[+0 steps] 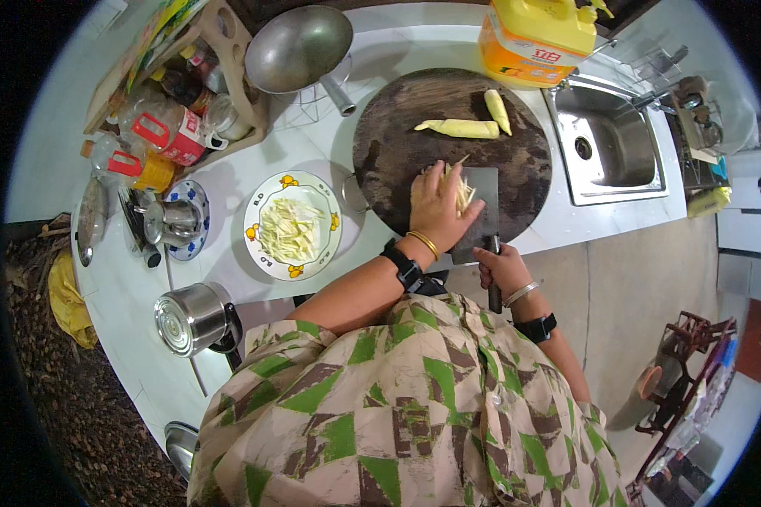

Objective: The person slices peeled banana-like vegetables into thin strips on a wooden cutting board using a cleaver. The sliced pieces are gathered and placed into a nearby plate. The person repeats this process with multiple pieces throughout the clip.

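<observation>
My right hand grips the dark handle of a wide cleaver, whose blade lies over the near right part of a round dark wooden chopping board. My left hand is spread over a pile of pale cut strips that rests against or on the blade; its exact hold is hidden. Two peeled pale vegetable pieces, one long and one shorter, lie on the far part of the board. Left of the board, a white plate with duck pictures holds more pale green strips.
A wok stands behind the board's left side, its handle towards the board. A large yellow detergent jug and a steel sink are at the right. Bottles, a metal cup and a steel pot stand at the left.
</observation>
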Available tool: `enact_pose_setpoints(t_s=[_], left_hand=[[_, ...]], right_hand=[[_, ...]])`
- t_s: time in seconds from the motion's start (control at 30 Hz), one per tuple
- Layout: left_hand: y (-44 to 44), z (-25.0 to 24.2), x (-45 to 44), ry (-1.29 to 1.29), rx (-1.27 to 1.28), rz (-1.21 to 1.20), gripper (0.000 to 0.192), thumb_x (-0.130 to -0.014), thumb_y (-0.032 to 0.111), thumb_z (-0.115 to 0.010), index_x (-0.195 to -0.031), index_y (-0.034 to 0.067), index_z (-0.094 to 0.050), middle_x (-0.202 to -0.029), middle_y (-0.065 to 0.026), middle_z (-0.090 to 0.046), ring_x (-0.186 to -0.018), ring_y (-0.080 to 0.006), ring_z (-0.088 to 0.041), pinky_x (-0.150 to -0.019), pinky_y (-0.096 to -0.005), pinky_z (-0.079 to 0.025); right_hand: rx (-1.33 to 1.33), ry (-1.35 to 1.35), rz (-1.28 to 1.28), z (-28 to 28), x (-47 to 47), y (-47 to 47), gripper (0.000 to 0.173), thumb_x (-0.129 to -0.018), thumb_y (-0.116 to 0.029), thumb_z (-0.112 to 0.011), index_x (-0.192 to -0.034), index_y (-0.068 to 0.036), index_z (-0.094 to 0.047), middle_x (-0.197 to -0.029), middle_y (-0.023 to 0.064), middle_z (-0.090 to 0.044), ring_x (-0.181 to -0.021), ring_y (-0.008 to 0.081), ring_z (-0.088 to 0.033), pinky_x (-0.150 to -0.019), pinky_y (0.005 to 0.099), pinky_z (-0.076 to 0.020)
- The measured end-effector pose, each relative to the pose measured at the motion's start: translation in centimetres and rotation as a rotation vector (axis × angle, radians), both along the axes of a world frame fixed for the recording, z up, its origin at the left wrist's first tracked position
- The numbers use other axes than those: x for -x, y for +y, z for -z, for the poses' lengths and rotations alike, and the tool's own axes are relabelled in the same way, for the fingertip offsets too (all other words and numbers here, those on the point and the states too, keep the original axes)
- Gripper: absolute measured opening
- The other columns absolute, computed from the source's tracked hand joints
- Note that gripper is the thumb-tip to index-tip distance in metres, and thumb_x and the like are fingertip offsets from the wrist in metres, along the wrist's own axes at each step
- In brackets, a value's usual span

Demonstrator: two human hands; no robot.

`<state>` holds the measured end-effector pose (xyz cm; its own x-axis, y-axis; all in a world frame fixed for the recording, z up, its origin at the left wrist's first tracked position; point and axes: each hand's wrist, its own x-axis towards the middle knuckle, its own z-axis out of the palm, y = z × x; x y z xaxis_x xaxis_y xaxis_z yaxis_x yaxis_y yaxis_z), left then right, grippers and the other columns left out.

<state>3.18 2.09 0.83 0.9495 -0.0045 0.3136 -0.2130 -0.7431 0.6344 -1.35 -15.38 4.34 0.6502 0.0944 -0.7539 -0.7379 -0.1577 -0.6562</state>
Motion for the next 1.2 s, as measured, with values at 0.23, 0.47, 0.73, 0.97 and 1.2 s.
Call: enact_pose_setpoints(t_s=[0.23,0.47,0.73,0.97,1.2], left_hand=[[1.2,0.3,0.4,-0.101,0.124,0.061,0.052,-0.08,0.028,-0.074,-0.126,0.009,-0.058,-0.14,-0.022,-0.044,-0.127,-0.044,-0.042,-0.106,-0.053,-0.036],[4.4,-1.6,0.3,-0.234,0.172,0.022,0.037,-0.081,0.016,-0.069,-0.116,0.006,-0.061,-0.134,-0.0202,-0.049,-0.122,-0.0428,-0.047,-0.105,-0.0519,-0.038],[15.5,-2.8,5.8,-0.267,0.031,-0.268,0.029,-0.08,0.009,-0.068,-0.107,0.004,-0.057,-0.128,-0.0234,-0.05,-0.118,-0.0425,-0.05,-0.1,-0.0514,-0.041],[21.3,-1.3,10.5,-0.027,-0.356,-0.537,0.034,-0.081,0.018,-0.068,-0.11,0.005,-0.057,-0.134,-0.0204,-0.052,-0.128,-0.0387,-0.044,-0.108,-0.0558,-0.031],[18.6,-3.0,10.8,-0.141,-0.277,-0.509,0.057,-0.082,0.035,-0.069,-0.127,0.005,-0.053,-0.143,-0.0185,-0.046,-0.132,-0.0386,-0.039,-0.111,-0.0584,-0.022]], right_hand=[[-0.101,0.037,0.089,-0.3,1.4,4.6,0.02,-0.092,-0.014,-0.067,-0.082,-0.006,-0.052,-0.058,0.0005,-0.046,-0.042,0.0133,-0.042,-0.039,0.0303,-0.0357],[-0.2,-0.002,0.072,-3.0,1.5,7.7,0.02,-0.091,-0.009,-0.066,-0.081,-0.008,-0.049,-0.059,-0.0012,-0.044,-0.043,0.0122,-0.041,-0.04,0.0296,-0.0345],[-0.231,-0.107,-0.412,-3.0,0.9,15.4,0.02,-0.087,-0.015,-0.068,-0.076,-0.004,-0.056,-0.061,0.0003,-0.053,-0.045,0.0102,-0.049,-0.042,0.0274,-0.0372],[-0.057,-0.174,-0.584,-3.4,0.4,16.7,0.02,-0.085,-0.014,-0.068,-0.076,-0.003,-0.054,-0.056,-0.001,-0.05,-0.044,0.0099,-0.047,-0.042,0.027,-0.038],[-0.07,-0.222,-0.625,-4.2,-0.8,14.2,0.022,-0.085,-0.013,-0.069,-0.072,-0.003,-0.054,-0.055,0.0006,-0.051,-0.043,0.011,-0.048,-0.042,0.0272,-0.0376]])
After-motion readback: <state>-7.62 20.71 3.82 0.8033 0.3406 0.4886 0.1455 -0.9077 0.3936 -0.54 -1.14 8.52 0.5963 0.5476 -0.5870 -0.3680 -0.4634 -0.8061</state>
